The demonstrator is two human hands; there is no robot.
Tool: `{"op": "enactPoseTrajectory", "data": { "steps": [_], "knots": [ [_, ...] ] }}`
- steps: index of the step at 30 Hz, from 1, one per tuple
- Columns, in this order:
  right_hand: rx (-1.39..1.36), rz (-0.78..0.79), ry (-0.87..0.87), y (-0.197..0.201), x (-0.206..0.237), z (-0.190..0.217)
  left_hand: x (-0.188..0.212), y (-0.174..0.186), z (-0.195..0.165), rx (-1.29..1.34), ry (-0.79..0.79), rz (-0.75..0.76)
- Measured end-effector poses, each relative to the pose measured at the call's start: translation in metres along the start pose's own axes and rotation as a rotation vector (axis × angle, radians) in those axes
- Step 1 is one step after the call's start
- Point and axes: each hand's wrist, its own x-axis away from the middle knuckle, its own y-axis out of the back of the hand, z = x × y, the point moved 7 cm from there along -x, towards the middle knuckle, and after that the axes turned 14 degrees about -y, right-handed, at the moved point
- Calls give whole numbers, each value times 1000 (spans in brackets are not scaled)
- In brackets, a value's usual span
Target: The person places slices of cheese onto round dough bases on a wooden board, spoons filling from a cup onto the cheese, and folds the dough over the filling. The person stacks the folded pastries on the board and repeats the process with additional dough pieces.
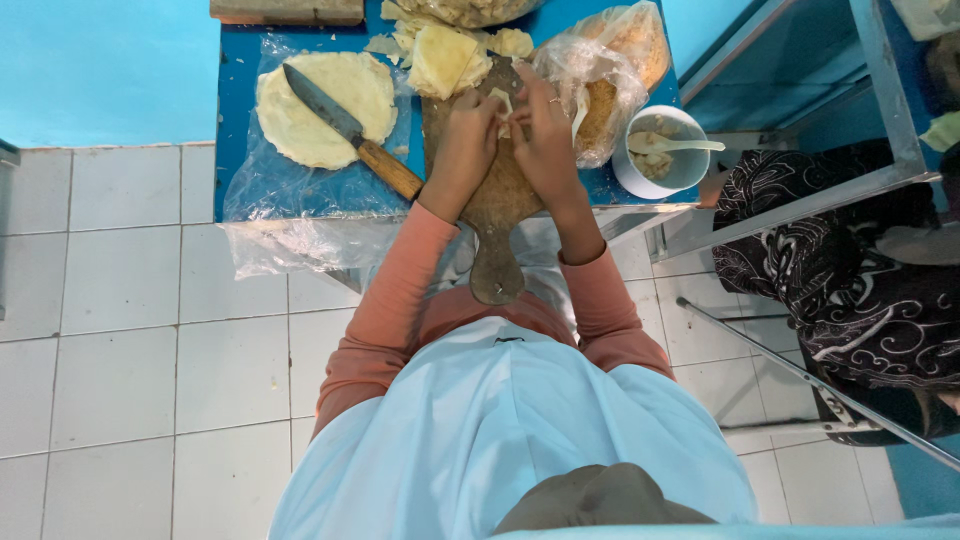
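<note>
Both my hands meet over a wooden cutting board (497,205) on a blue table (232,120). My left hand (466,148) and my right hand (545,135) pinch a small pale piece of dough wrapper (503,108) between their fingers. A stack of folded pale wrappers (446,58) lies just beyond the board. A knife with a wooden handle (350,128) rests across a round flat sheet of dough (325,105) on clear plastic at the left.
A white bowl (665,152) with filling and a white spoon stands at the right. A clear plastic bag (600,75) lies beside it. A person in dark patterned cloth (860,270) sits at the right near a metal frame. White floor tiles lie below.
</note>
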Motion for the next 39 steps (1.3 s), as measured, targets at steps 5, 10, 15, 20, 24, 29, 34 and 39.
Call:
{"op": "enactPoseTrajectory", "data": {
  "steps": [5, 10, 15, 20, 24, 29, 34, 39],
  "knots": [
    [73, 128, 24, 11, -6, 10, 2, -5, 7, -10, -56, -3],
    [248, 224, 220, 14, -5, 21, 1, 2, 3, 57, -71, 13],
    [226, 267, 171, 4, -13, 8, 0, 11, -10, 75, -81, 81],
    [39, 309, 81, 3, -20, -4, -2, 9, -13, -45, -131, 95],
    [18, 306, 143, 7, -18, -2, 0, 2, -8, -148, -124, 137],
    [232, 167, 227, 2, -12, 5, 2, 7, -5, -87, -127, 55],
    [152, 208, 225, 2, -18, 2, 0, 10, 5, -7, -63, 7],
    [-56, 363, 47, -3, -38, -20, -15, 10, 12, -43, -56, 29]
  ]
}}
